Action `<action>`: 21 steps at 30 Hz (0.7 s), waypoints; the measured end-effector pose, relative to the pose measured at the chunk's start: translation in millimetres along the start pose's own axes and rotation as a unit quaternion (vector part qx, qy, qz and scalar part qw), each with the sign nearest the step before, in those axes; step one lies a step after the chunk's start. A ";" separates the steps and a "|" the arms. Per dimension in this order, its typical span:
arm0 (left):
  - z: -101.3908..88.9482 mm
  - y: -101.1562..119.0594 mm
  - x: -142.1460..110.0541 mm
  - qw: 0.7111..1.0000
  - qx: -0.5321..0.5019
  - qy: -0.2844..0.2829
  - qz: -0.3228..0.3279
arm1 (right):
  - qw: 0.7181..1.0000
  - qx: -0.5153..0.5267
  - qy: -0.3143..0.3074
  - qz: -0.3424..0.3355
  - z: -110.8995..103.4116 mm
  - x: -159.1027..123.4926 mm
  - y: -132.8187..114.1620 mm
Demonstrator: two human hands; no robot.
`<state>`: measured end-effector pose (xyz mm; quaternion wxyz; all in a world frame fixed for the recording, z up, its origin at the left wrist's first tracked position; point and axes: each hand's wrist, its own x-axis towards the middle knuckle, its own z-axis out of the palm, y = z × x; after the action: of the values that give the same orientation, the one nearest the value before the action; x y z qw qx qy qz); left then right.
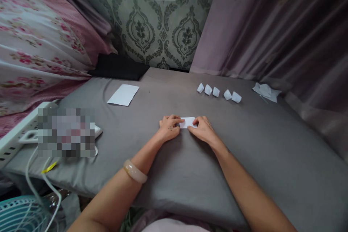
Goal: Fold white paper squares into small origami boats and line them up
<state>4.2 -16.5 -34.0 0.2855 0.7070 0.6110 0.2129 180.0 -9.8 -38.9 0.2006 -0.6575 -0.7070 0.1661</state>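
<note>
A small white piece of folded paper [187, 122] lies on the grey cloth between my two hands. My left hand [170, 127], its fingers bent, holds the paper down at its left end. At the right end, my right hand [203, 129] pinches the paper between thumb and fingers. Beyond them stand several small folded white paper shapes [216, 91] in a row. A larger stack of white paper sheets [123, 95] lies back on the left.
Crumpled white paper scraps [265, 91] lie at the back right. A black folded cloth [119, 66] sits against the patterned wall. A white rack [21, 136], a blurred-out object and white cables [31, 181] occupy the left edge, above a blue fan [21, 212].
</note>
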 end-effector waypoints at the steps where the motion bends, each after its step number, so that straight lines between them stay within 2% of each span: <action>1: -0.8 -0.2 -0.2 1.000 -0.009 0.003 0.001 | 1.000 0.016 -0.003 -0.002 -1.0 0.8 2.0; 7: -3.3 -1.5 -0.8 0.995 -0.061 0.070 -0.040 | 0.996 0.090 0.005 0.000 -4.6 -1.1 10.4; 15: -2.5 4.3 -1.7 0.998 -0.029 0.044 -0.037 | 0.995 0.086 0.026 -0.054 5.1 -7.3 13.4; 18: -0.8 4.8 -3.3 0.996 -0.048 0.070 0.002 | 0.992 0.088 0.061 -0.069 4.1 -8.8 8.4; 21: 0.9 4.5 -6.7 0.985 -0.006 0.152 0.087 | 0.980 0.047 0.140 -0.137 -1.8 -11.6 -1.2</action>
<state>7.0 -23.6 -31.3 0.1743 0.7153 0.5818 0.3457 180.6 -21.5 -37.5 0.3486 -0.5609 -0.7470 0.0764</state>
